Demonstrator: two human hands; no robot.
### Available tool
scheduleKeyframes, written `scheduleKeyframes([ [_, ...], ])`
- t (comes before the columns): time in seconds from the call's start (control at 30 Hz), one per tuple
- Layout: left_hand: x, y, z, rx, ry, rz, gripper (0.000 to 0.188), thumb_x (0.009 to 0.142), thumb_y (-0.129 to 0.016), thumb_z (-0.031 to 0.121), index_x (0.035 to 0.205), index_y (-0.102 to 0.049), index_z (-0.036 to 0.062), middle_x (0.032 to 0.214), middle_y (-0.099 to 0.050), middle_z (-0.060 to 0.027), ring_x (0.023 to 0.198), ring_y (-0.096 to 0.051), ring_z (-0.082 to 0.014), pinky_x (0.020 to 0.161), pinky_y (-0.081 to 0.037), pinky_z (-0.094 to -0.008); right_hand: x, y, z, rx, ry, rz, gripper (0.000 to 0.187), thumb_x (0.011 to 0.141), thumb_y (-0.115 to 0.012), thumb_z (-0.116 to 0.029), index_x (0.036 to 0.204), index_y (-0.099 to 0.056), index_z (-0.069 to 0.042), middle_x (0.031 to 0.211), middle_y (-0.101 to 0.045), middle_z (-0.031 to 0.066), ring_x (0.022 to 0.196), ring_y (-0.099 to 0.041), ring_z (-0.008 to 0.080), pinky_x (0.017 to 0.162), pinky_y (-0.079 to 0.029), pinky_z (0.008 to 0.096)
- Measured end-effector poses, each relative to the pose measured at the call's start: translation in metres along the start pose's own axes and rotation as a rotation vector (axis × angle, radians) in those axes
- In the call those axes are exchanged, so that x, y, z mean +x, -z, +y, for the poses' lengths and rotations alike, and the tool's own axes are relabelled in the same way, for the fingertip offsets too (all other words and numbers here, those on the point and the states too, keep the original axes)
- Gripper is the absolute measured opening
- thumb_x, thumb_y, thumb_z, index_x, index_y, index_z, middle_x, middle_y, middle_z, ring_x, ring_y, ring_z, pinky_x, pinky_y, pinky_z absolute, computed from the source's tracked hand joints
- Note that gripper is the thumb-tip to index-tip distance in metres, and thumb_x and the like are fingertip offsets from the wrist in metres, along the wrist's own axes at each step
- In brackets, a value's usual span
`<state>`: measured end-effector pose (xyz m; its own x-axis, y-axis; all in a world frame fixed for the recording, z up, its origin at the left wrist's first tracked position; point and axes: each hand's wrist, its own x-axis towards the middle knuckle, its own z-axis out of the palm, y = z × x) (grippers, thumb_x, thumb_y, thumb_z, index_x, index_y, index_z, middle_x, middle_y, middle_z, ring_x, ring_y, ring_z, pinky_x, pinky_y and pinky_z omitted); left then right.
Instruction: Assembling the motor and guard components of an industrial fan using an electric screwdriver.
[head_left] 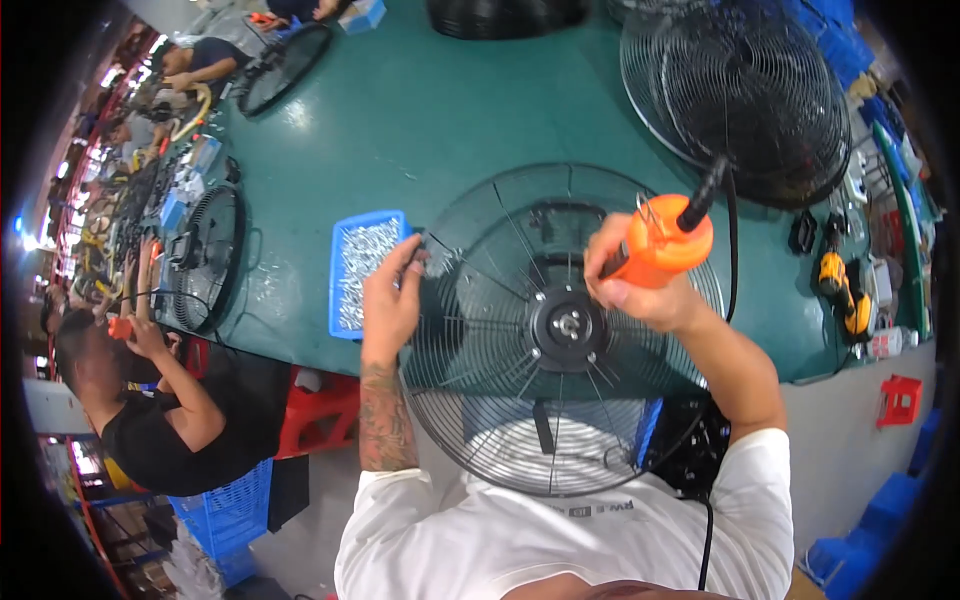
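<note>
My right hand (640,285) is wrapped around an orange corded electric screwdriver (665,240), its black cable rising from the top. The tool is over the right part of a round black wire fan grille (500,400), which overhangs the table's near edge. A dark round hub (567,328) is at the grille's middle. My left hand (392,300) is by the grille's left rim, beside a blue tray (338,290) of small silvery screws (368,255). Its thumb and fingers are bent toward each other; anything between them is too small to make out.
Stacked fan grilles (740,100) stand at the far right of the green table (400,120). A yellow cordless drill (832,272) lies to the right. At the left, a co-worker (170,410) holds another orange tool near a fan (210,260). A red stool (318,412) stands below.
</note>
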<state>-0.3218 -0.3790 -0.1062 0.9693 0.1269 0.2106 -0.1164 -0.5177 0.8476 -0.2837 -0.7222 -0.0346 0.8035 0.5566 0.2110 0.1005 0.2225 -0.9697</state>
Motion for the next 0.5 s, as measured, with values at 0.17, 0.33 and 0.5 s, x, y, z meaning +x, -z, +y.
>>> scheduleKeyframes([
  [0.17,-0.009,0.004,0.0,0.019,0.008,-0.027,0.035,0.098,-0.052,-0.002,0.132,-0.062,-0.0019,0.112,-0.074,-0.0155,0.09,-0.075,-0.0204,0.074,-0.057,-0.0312,-0.01,-0.021,0.001,0.03,0.051,0.176,0.024,0.085,-0.076,-0.011,0.104,-0.062,-0.003,0.092,-0.065,0.0034,0.085,-0.064,0.0124,0.078,-0.052,0.0299],
  [0.33,-0.019,0.011,0.002,-0.187,0.19,-0.041,0.04,0.1,-0.051,0.002,0.139,-0.055,-0.0009,0.123,-0.069,-0.0162,0.085,-0.075,-0.0188,0.058,-0.055,-0.0269,-0.007,-0.032,0.002,-0.006,0.086,0.378,0.025,0.091,-0.067,-0.012,0.109,-0.052,-0.002,0.074,-0.058,0.0065,0.059,-0.056,0.0121,0.052,-0.046,0.0274],
  [0.5,-0.02,0.024,0.011,-0.503,0.449,-0.212,0.048,0.104,-0.052,0.015,0.148,-0.04,-0.0009,0.124,-0.066,-0.0183,0.092,-0.074,-0.0255,0.066,-0.06,-0.0312,0.0,-0.017,-0.012,-0.079,0.029,0.139,0.039,0.089,-0.07,-0.021,0.117,-0.053,0.001,0.074,-0.059,0.0067,0.061,-0.058,0.0143,0.058,-0.049,0.0298],
])
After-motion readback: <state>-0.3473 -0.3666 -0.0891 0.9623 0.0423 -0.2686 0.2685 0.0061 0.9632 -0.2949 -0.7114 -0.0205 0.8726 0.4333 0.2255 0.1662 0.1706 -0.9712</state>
